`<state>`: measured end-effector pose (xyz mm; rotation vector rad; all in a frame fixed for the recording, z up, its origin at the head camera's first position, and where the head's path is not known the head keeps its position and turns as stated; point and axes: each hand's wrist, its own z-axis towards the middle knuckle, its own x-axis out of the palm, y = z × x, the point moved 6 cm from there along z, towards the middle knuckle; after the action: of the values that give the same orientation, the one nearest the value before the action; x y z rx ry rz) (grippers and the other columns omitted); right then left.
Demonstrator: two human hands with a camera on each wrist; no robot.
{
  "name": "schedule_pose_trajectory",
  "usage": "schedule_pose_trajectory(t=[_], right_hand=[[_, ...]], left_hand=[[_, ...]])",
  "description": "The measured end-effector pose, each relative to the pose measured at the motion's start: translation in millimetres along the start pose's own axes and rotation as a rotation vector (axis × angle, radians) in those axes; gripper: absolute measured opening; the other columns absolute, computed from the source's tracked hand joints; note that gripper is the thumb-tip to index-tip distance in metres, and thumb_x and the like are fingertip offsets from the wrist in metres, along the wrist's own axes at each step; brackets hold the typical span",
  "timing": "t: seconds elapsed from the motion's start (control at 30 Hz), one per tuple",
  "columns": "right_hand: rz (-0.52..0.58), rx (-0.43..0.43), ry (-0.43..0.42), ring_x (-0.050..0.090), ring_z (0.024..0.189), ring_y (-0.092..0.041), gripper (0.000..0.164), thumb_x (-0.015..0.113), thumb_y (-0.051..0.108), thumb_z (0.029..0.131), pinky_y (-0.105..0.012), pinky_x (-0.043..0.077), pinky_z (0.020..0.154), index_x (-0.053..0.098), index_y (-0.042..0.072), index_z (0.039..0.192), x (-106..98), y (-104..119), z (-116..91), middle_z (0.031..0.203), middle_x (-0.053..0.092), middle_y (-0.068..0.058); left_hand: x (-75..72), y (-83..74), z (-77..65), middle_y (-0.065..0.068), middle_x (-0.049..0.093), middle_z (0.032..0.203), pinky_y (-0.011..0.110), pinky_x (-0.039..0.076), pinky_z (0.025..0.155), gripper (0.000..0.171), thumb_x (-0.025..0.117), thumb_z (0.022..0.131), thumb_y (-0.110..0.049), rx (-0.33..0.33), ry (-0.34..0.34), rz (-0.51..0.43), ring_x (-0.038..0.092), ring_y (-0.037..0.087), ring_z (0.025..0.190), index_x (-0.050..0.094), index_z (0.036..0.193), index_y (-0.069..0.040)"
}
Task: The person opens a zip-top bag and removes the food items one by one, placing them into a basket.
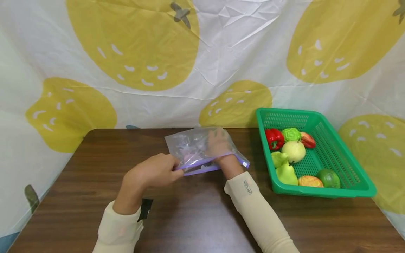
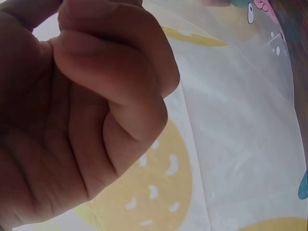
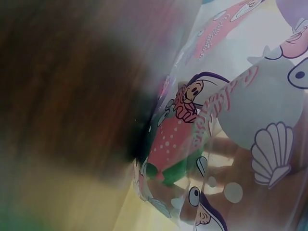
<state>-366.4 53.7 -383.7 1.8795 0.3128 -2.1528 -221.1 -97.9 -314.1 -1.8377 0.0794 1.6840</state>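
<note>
A clear zip bag [image 1: 196,144] with a purple zip strip lies tilted at the back of the table, its mouth toward me. My left hand [image 1: 155,170] pinches the left end of the strip; in the left wrist view its fingers [image 2: 115,72] are curled. Through the mouth, my right hand [image 1: 219,142] reaches inside, its fingers pointing away and seen blurred through the plastic. Cartoon prints, among them a shell [image 3: 273,154], cover the bag in the right wrist view. A green patch [image 3: 173,173] shows there near the fingers; what it is I cannot tell.
Right of the bag stands a green basket [image 1: 319,192] holding several play foods, among them a red pepper [image 1: 274,138], a green pear [image 1: 287,174] and a dark green round fruit [image 1: 328,178]. A lemon-print cloth [image 1: 221,66] hangs behind the brown table [image 1: 104,158].
</note>
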Motion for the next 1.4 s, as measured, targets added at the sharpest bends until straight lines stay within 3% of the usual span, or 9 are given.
schedule_pose_trajectory(t=[0.23,0.37,0.63,0.87,1.0,1.13,1.4], right_hand=[[-0.074,-0.059,-0.013,0.045,0.121,-0.041,0.039,0.059,0.017,0.086,-0.051,0.033,0.11,0.059,-0.003,0.119,-1.6,4.5,-3.7,0.125,0.058,-0.026],[-0.077,-0.063,0.019,0.046,0.123,-0.04,0.041,0.062,0.017,0.084,-0.051,0.031,0.112,0.059,-0.002,0.12,-6.8,9.9,-8.6,0.127,0.058,-0.025],[0.125,-0.028,0.118,0.051,0.119,-0.046,0.047,0.06,0.014,0.088,-0.056,0.047,0.1,0.049,-0.003,0.131,-7.7,17.8,-17.7,0.134,0.052,-0.032],[0.101,-0.048,0.158,0.042,0.131,-0.04,0.057,0.056,0.028,0.094,-0.058,0.037,0.109,0.043,0.004,0.143,-17.0,28.2,-22.0,0.147,0.046,-0.024],[0.115,-0.094,0.145,0.054,0.118,-0.036,0.044,0.062,0.018,0.089,-0.052,0.046,0.102,0.051,0.002,0.129,-28.4,37.3,-28.3,0.129,0.059,-0.021],[0.11,-0.095,0.133,0.059,0.104,-0.034,0.032,0.059,0.012,0.088,-0.051,0.051,0.094,0.054,0.004,0.118,-39.6,44.0,-35.8,0.113,0.064,-0.018],[0.126,-0.141,0.091,0.058,0.112,-0.031,0.047,0.065,0.012,0.086,-0.048,0.05,0.096,0.049,0.008,0.13,-55.6,54.1,-47.5,0.121,0.062,-0.016]], left_hand=[[-1.1,2.2,0.1,-0.007,0.036,0.051,0.025,0.029,0.045,0.031,0.056,0.082,-0.017,-0.028,0.0,-0.007,0.035,0.009,0.048,0.045,0.053,-0.016],[-2.1,3.6,-0.1,-0.007,0.039,0.051,0.025,0.031,0.045,0.03,0.056,0.083,-0.018,-0.04,0.002,-0.012,0.037,0.009,0.048,0.048,0.054,-0.015],[-4.7,7.1,-2.2,-0.005,0.042,0.053,0.026,0.033,0.046,0.028,0.056,0.083,-0.017,-0.068,-0.002,-0.013,0.039,0.011,0.049,0.051,0.056,-0.013],[-7.4,11.3,-2.3,-0.003,0.043,0.055,0.027,0.033,0.046,0.029,0.057,0.084,-0.017,-0.103,-0.018,-0.021,0.04,0.012,0.05,0.052,0.056,-0.012],[-7.3,13.1,-1.5,-0.005,0.04,0.053,0.027,0.031,0.046,0.031,0.056,0.083,-0.016,-0.114,-0.03,-0.029,0.038,0.011,0.049,0.048,0.054,-0.014],[-7.5,13.9,-0.4,-0.007,0.037,0.051,0.026,0.03,0.045,0.033,0.056,0.083,-0.016,-0.095,-0.058,-0.026,0.036,0.01,0.047,0.044,0.052,-0.017],[-10.9,15.3,-1.2,-0.006,0.039,0.052,0.026,0.032,0.044,0.034,0.058,0.085,-0.017,-0.083,-0.074,-0.019,0.037,0.01,0.047,0.046,0.052,-0.015]])
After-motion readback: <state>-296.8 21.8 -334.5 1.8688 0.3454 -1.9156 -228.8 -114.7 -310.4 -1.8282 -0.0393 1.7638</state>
